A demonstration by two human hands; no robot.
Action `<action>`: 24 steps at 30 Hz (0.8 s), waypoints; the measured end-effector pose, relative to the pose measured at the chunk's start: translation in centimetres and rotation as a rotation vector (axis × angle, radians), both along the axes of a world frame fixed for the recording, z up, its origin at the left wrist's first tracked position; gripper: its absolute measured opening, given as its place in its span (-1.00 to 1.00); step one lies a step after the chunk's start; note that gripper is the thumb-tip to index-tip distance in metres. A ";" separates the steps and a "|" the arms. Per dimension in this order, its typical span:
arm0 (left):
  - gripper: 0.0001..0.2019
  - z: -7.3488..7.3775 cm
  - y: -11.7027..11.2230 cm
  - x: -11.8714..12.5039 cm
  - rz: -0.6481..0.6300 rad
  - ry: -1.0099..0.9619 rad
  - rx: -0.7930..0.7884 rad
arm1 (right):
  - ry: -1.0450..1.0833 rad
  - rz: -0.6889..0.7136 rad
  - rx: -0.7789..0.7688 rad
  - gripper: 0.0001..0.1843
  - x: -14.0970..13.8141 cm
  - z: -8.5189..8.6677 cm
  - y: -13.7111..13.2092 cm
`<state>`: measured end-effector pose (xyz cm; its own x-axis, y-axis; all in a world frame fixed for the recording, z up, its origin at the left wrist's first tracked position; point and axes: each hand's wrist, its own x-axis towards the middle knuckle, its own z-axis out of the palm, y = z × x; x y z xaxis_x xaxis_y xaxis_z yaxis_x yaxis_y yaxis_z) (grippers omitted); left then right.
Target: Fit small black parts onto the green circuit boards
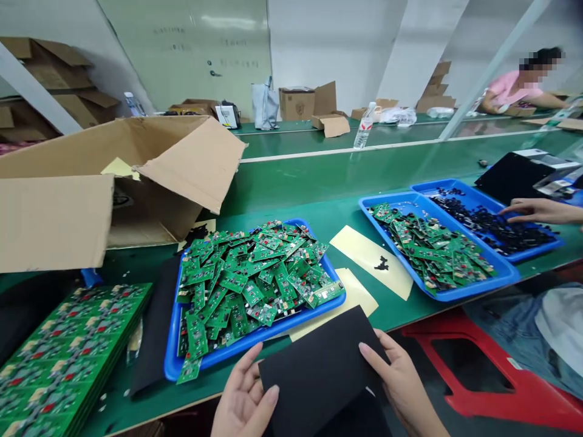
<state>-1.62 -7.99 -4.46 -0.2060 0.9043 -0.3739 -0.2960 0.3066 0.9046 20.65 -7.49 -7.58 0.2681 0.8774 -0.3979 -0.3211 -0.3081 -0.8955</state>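
Observation:
A black rectangular sheet (321,364) is held level in front of me, just off the table's near edge. My left hand (246,394) grips its left side, thumb on top and fingers under it. On the right side, my right hand (396,376) pinches it the same way, with the thumb near the far right corner. Right beyond the sheet, a blue tray (314,315) is heaped with small green circuit boards (255,273). Another dark piece lies under the sheet near my lap, and its kind is hard to make out.
Stacked circuit board panels (68,358) lie at left, before an open cardboard box (177,158). Pale yellow paper (350,237) carries black bits. Farther right stand a second blue tray (478,288) of boards and one of black parts, where a co-worker's hand (542,210) reaches. A red stool (478,388) stands below.

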 end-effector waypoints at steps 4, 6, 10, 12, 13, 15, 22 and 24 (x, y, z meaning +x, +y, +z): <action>-0.60 1.3 0.3 0.6 -0.048 -0.088 -0.127 | -0.389 0.005 0.065 -0.53 0.0 -0.5 -0.3; -0.65 1.9 0.3 0.8 -0.043 -0.087 -0.151 | -0.752 -0.083 0.164 -0.47 0.1 -0.1 -0.4; -0.67 2.2 0.5 0.7 -0.060 -0.020 -0.053 | -1.198 -0.075 0.491 -0.73 -1.2 2.6 -0.6; -0.71 2.2 0.5 0.7 -0.125 0.036 -0.002 | -1.169 0.112 0.690 -0.79 -2.7 4.1 -0.4; -0.72 2.2 0.4 0.7 -0.154 0.071 0.024 | -1.124 0.207 0.759 -0.76 -3.6 4.7 -0.2; -0.76 2.2 0.3 0.8 -0.194 0.139 0.078 | -1.023 0.349 0.836 -0.72 -5.3 5.6 0.4; -0.92 2.5 -0.3 0.3 -0.228 0.375 0.255 | -0.887 0.488 0.917 -0.81 -7.2 6.3 2.2; -0.93 2.5 -0.2 0.0 -0.254 0.444 0.307 | -0.867 0.526 0.925 -0.82 -7.0 6.5 2.5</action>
<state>-1.61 -8.23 -1.94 -0.0459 0.9988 -0.0150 0.1790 0.0230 0.9836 13.64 -5.01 -1.08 -0.3151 0.8031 0.5056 0.4096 0.5957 -0.6910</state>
